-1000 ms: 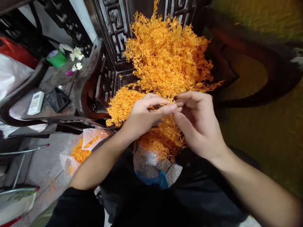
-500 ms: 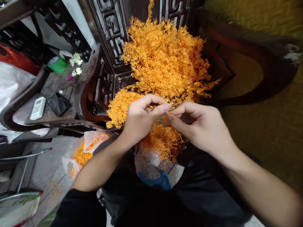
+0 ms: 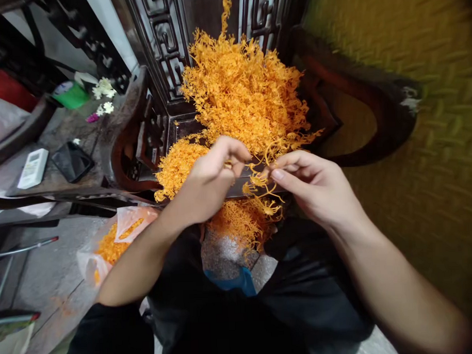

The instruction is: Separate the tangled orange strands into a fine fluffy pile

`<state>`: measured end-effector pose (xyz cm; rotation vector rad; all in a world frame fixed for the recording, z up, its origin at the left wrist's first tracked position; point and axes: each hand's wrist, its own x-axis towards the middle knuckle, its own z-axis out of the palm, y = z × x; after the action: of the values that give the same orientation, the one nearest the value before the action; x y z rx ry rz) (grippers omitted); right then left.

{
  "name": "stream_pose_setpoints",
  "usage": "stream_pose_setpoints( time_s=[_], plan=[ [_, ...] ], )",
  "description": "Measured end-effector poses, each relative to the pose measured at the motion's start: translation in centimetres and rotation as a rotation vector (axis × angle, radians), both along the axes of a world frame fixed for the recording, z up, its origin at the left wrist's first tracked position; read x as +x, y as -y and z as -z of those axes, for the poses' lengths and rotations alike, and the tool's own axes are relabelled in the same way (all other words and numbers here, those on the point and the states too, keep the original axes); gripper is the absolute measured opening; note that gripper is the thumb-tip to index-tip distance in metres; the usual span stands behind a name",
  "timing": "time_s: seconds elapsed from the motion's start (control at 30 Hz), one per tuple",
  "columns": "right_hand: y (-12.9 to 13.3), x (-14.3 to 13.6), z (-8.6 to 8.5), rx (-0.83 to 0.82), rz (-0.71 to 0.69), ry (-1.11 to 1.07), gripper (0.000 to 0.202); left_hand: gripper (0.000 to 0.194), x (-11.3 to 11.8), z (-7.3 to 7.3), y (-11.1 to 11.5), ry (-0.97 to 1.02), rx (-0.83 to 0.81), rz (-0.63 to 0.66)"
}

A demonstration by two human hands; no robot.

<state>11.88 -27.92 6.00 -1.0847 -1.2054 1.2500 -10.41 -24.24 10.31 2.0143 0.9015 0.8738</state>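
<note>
Strands of curly orange stuff (image 3: 270,209) are dangling from the tightly pinching right hand (image 3: 317,184). The left hand (image 3: 213,183) is curling; I can't tell what it's holding. Past them, a big orange heap (image 3: 244,94) is sitting near a smaller heap (image 3: 177,166); how much is finished isn't showing.

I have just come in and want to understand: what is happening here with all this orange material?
A person's right hand pinches a thin, curly orange sprig. The left hand is curled close by, apparently around small bits. A large orange heap and a smaller one lie on a carved wooden chair. A plastic bag on the floor holds more.
</note>
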Motion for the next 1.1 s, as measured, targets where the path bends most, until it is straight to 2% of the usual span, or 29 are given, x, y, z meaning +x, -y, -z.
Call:
stream_pose_setpoints(
  time_s=[0.1,0.17,0.33,0.53,0.67,0.73,0.83,0.87,0.93,1.1],
  plan=[
    [0.1,-0.1,0.2,-0.026,-0.026,-0.031,0.027,0.016,0.9,-0.1,1.0,-0.244,0.095,0.066],
    [0.2,-0.4,0.2,-0.021,-0.025,-0.033,0.028,0.020,1.2,0.2,1.1,-0.300,0.119,0.074],
    [0.3,-0.6,-0.3,0.003,-0.031,0.023,0.029,0.028,1.2,1.0,0.5,-0.139,0.145,0.053],
    [0.3,-0.1,-1.3,-0.020,-0.222,0.196,0.035,0.030,1.2,0.7,0.7,-0.018,-0.031,0.036],
    [0.5,-0.2,-1.5,0.012,-0.271,0.227,0.031,0.028,1.5,0.7,0.5,-0.012,-0.019,0.082],
    [0.6,-0.2,-1.5,0.009,-0.292,0.244,0.032,0.027,1.2,0.8,-0.4,0.035,0.013,-0.008],
    [0.9,-0.1,-1.5,0.004,-0.332,0.284,0.037,0.027,-0.2,0.8,-2.6,0.220,0.058,-0.289],
    [1.0,0.0,-1.5,0.003,-0.336,0.295,0.037,0.027,-0.7,0.8,-3.1,0.276,0.055,-0.336],
    [1.0,0.2,-1.4,0.001,-0.321,0.310,0.035,0.023,-1.4,0.7,-3.6,0.284,-0.001,-0.284],
    [0.7,0.7,-1.5,0.017,-0.254,0.341,0.033,0.023,-0.6,0.2,-1.2,-0.070,-0.162,0.110]
  ],
)
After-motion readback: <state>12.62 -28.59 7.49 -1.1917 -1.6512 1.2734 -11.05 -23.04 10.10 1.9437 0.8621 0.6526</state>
